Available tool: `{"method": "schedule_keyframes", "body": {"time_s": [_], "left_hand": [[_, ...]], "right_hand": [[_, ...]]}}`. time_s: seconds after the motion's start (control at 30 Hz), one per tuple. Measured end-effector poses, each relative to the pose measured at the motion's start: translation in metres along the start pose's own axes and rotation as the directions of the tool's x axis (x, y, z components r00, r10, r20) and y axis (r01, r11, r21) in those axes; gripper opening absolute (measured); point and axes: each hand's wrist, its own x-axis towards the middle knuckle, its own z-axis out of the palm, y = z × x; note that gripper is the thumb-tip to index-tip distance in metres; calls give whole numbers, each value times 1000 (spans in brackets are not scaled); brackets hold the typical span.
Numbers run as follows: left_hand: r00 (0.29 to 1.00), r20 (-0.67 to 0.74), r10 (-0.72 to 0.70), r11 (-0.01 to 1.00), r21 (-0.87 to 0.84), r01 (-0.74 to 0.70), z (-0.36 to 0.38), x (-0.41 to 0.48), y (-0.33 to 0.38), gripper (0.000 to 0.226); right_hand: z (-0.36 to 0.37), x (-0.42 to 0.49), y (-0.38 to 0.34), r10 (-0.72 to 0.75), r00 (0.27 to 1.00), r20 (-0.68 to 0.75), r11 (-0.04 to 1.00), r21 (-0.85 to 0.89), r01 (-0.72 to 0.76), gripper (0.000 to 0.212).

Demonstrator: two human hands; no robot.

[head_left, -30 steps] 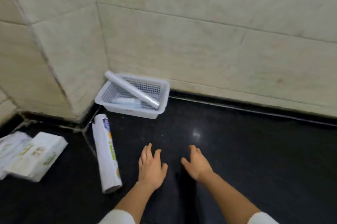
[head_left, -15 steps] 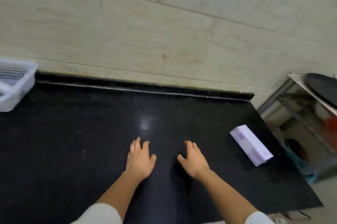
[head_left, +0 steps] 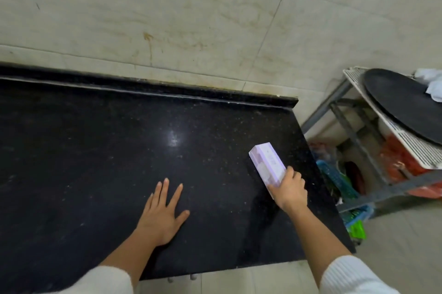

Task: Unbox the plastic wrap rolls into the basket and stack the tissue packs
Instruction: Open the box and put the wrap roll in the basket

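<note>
A long pale purple box (head_left: 266,163) lies near the right end of the black countertop (head_left: 95,150). My right hand (head_left: 289,188) is wrapped around its near end, fingers over the top. My left hand (head_left: 162,214) rests flat on the counter with its fingers spread, holding nothing, well to the left of the box. The basket, the rolls and the tissue packs are out of view.
A tiled wall (head_left: 167,18) runs behind the counter. Past the counter's right edge stands a metal rack (head_left: 373,159) with a round black pan (head_left: 404,104) on top and red and green items on its lower shelves.
The view has swung right, away from the basket and tissue packs. My right hand reached out to the right and took hold of the purple box; my left hand spread flat.
</note>
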Motion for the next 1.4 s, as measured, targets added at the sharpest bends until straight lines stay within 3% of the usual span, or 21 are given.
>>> {"method": "schedule_keyframes", "body": {"time_s": [0.07, 0.23, 0.4, 0.53, 0.7, 0.83, 1.0, 1.13, 1.23, 1.33, 1.4], "left_hand": [[1000, 11, -4, 1000, 9, 4, -1, -1, 2, 77], [996, 84, -8, 1000, -13, 9, -21, -5, 6, 77], [992, 4, -126, 912, -393, 117, -49, -21, -15, 71], [954, -56, -293, 814, -539, 218, -70, -46, -67, 62], [886, -126, -447, 616, -761, 203, -108, -83, -152, 34], [846, -100, -524, 413, -898, 150, -132, -115, -235, 26], [813, 84, -576, 43, -990, 133, -170, -160, -351, 46], [835, 164, -526, -146, -984, 101, -198, -199, -432, 57], [869, 154, -471, -192, -979, 70, -220, -215, -476, 57], [883, 164, -440, -218, -973, 73, -239, -224, -501, 51], [896, 142, -421, -255, -966, 34, -247, -226, -511, 46]], "right_hand": [[3, 6, 5, 40, 997, 59, 996, 75, -45, 72], [13, 0, -23, 11, 999, 43, 958, 286, -23, 56], [36, -32, -98, -204, 973, 103, 840, 529, 120, 44], [59, -78, -175, -397, 896, 200, 762, 616, 200, 41], [81, -146, -274, -580, 762, 286, 698, 657, 285, 48], [105, -205, -356, -662, 674, 327, 654, 691, 307, 52], [131, -293, -465, -687, 621, 377, 587, 792, 170, 45], [144, -361, -536, -735, 520, 435, 551, 830, 84, 43], [142, -394, -577, -765, 463, 447, 540, 837, 85, 43], [131, -411, -609, -812, 420, 406, 519, 831, 200, 42], [122, -413, -625, -848, 345, 401, 498, 827, 262, 39]]}}
